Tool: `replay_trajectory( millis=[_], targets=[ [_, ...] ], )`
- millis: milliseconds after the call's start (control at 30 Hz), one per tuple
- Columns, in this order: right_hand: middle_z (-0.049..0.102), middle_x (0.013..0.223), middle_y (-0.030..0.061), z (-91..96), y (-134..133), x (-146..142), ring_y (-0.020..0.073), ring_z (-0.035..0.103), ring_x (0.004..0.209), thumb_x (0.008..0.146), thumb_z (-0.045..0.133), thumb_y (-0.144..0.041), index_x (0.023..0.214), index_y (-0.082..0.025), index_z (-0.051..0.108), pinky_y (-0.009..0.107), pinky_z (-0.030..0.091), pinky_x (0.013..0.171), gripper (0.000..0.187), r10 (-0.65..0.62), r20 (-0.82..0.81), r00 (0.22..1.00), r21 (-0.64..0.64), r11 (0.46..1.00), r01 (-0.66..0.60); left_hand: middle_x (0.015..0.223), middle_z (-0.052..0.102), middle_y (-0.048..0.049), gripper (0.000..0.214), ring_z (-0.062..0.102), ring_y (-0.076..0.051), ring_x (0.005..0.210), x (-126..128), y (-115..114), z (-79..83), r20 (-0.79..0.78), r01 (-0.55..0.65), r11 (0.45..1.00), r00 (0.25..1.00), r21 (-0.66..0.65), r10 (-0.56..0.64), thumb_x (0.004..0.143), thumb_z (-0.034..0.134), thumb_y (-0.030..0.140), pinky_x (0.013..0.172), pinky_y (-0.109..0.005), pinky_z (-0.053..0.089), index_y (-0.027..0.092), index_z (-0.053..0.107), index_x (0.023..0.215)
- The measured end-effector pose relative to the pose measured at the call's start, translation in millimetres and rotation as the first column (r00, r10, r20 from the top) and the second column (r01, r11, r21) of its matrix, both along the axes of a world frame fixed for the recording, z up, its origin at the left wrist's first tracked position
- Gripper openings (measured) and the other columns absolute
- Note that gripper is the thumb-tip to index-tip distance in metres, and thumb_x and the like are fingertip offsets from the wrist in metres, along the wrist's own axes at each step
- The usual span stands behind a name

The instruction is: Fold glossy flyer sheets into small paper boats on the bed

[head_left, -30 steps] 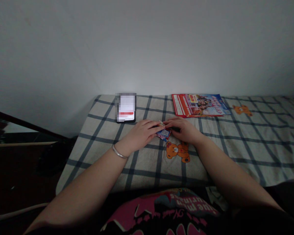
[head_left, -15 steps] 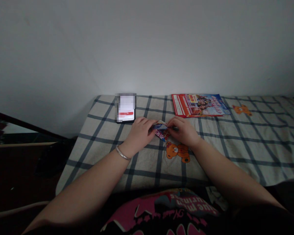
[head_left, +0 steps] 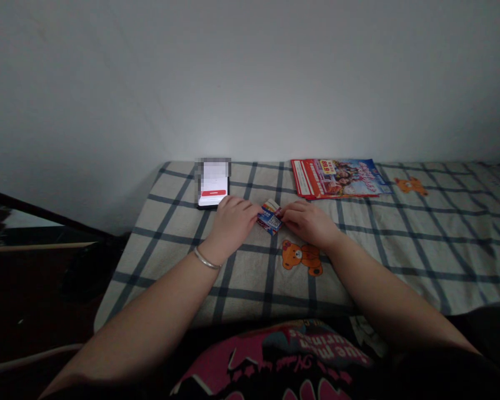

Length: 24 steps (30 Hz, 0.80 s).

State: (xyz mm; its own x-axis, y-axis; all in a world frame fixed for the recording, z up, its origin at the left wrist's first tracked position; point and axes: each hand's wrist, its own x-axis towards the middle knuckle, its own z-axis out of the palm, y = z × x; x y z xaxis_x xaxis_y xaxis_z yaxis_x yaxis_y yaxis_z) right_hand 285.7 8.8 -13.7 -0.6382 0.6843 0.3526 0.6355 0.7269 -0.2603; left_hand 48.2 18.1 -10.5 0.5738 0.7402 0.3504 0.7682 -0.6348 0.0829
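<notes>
Between my two hands is a small folded paper leaflet (head_left: pixel 270 215), blue and red with a square printed code on it. My left hand (head_left: pixel 236 223) pinches its left edge. At the right edge, the fingers of my right hand (head_left: pixel 306 222) are closed on the same paper. Both hands rest low over the checked cloth, with a printed bear (head_left: pixel 302 258) just below the right one. A phone (head_left: pixel 214 186) with a lit screen lies beyond my left hand.
A stack of colourful flyers (head_left: pixel 339 179) lies near the wall (head_left: pixel 250 83), beyond my right hand. The checked tablecloth (head_left: pixel 183 222) covers the table, whose left edge drops off toward a dark area with a black bag-like shape (head_left: pixel 89 266).
The folded paper has flattened and turned, so its face with the printed code now shows. My left hand has shifted slightly left and down.
</notes>
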Motion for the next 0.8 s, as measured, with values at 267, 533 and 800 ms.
replay_trajectory(
  millis=[267,533,800],
  targets=[
    [0.072,0.113,0.0064,8.7,-4.0,0.7,0.0207,0.065,0.102,0.093,0.051,-0.011,0.1,-0.019,0.069,0.034,0.054,0.084,0.021,0.036,0.146,0.989,-0.013,0.999,-0.035,0.087,0.065,-0.0048,0.014,0.055,-0.024,0.088,1.4,-4.9,-0.9,-0.151,0.017,0.999,0.988,0.032,-0.012,0.095,0.055,0.02,0.075,-0.035,0.044,0.021,0.068,0.1],
    [0.069,0.117,0.0092,8.8,-12.8,-6.5,0.023,0.064,0.103,0.095,0.048,-0.012,0.113,-0.014,0.065,0.035,0.055,0.083,0.025,-0.055,0.2,0.978,0.074,0.996,0.041,0.089,0.064,-0.0053,0.014,0.056,-0.023,0.087,3.0,-8.1,-0.4,-0.15,0.001,1.0,0.989,0.014,0.001,0.095,0.054,0.018,0.075,-0.035,0.046,0.02,0.068,0.098],
    [0.073,0.111,0.0068,8.0,-18.1,-8.4,0.0214,0.064,0.093,0.098,0.05,-0.022,0.109,-0.02,0.069,0.034,0.052,0.071,0.022,-0.019,0.245,0.969,0.218,0.975,-0.036,0.094,0.065,-0.0064,0.017,0.057,-0.023,0.087,6.7,-12.1,3.8,-0.215,-0.018,1.0,0.976,0.008,0.019,0.097,0.051,0.017,0.068,-0.033,0.045,0.018,0.066,0.104]
  ],
)
